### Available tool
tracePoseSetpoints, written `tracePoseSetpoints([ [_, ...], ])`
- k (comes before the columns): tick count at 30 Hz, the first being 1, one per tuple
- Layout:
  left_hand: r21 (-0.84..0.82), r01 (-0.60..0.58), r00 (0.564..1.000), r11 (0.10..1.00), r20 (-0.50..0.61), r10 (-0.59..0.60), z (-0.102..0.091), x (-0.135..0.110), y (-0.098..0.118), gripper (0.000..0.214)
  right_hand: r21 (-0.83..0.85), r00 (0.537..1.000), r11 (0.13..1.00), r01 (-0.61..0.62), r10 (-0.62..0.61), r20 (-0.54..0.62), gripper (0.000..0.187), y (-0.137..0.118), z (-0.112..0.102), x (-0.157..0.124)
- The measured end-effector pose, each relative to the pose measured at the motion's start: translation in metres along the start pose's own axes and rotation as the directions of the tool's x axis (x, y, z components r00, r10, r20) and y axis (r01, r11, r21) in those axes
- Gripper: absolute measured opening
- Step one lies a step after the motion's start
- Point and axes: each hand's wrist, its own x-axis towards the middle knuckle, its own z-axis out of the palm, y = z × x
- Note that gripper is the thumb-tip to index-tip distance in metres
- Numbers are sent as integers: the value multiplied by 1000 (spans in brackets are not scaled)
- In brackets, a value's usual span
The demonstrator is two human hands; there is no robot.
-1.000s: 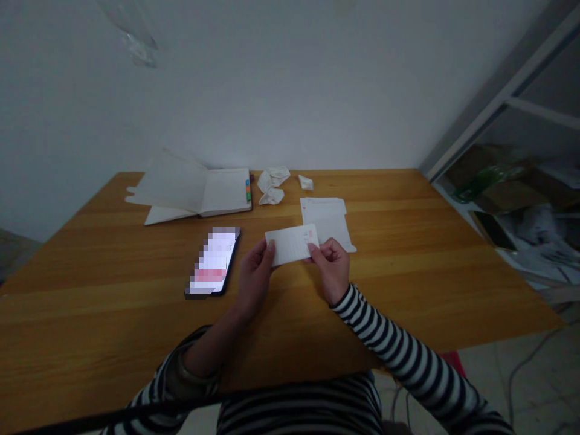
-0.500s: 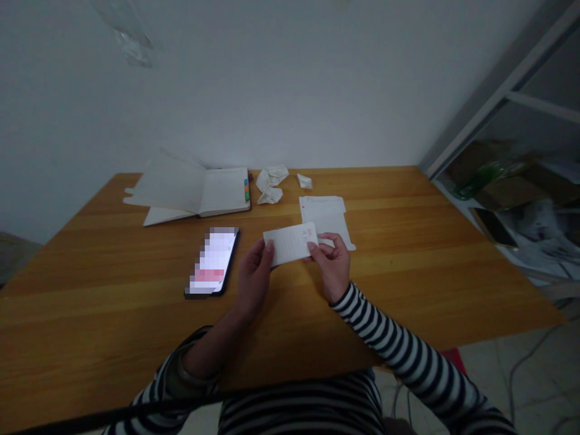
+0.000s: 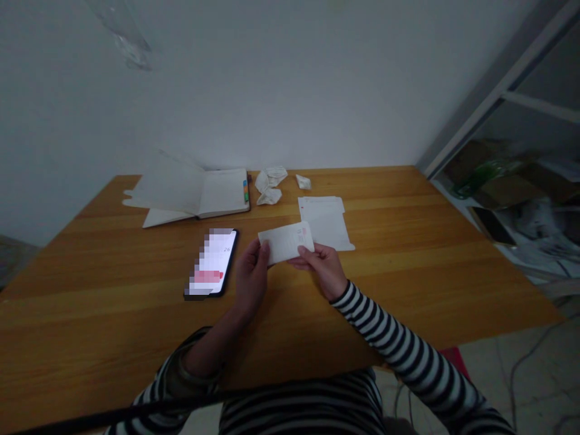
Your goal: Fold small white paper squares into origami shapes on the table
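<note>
Between my two hands, above the table, is a folded sheet of paper [image 3: 283, 243] with faint lines and small red print at its upper right corner. My left hand [image 3: 252, 272] pinches its left end, thumb on top. At the right end my right hand [image 3: 324, 266] grips it, thumb on the face and fingers behind, mostly hidden. Just beyond, a flat sheet of paper [image 3: 324, 220] with a notched edge lies on the table. To the left of my left hand rests a phone [image 3: 211, 263] with a lit, partly blurred screen.
An open notebook [image 3: 224, 190] with coloured index tabs lies at the back left of the wooden table [image 3: 408, 260], some pages raised. Crumpled paper [image 3: 270, 185] and a smaller crumpled piece [image 3: 303, 182] sit near the wall. On the right, a shelf holds boxes and a dark tablet-like object [image 3: 492, 226].
The folded paper and both hands have shifted slightly left. My right-hand fingers, raised behind the right end before, are now lower and flatter beneath it.
</note>
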Motion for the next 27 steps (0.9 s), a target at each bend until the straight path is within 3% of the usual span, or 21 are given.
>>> tracePoseSetpoints([
  [8, -53, 12, 1000, 999, 15, -11, 2, -1, 3, 39, -13, 996, 997, 79, -80, -37, 36, 0, 2, -1],
  [16, 0, 31, 1000, 1000, 2, -31, 2, -1, 2, 39, -80, 992, 991, 104, -109, -64, 37, 3, 2, 0],
  [20, 15, 9, 1000, 1000, 3, -9, -1, 1, -3, 38, -100, 998, 993, 61, -63, -12, 42, 1, -1, 2],
  [24, 5, 47, 999, 999, 27, -47, -5, 6, -5, 40, -147, 990, 988, -41, 59, 126, 46, -7, -7, 3],
  [27, -52, 109, 992, 993, 67, -106, -8, 9, -1, 42, -201, 982, 980, 8, 31, 188, 45, -10, -11, 5],
])
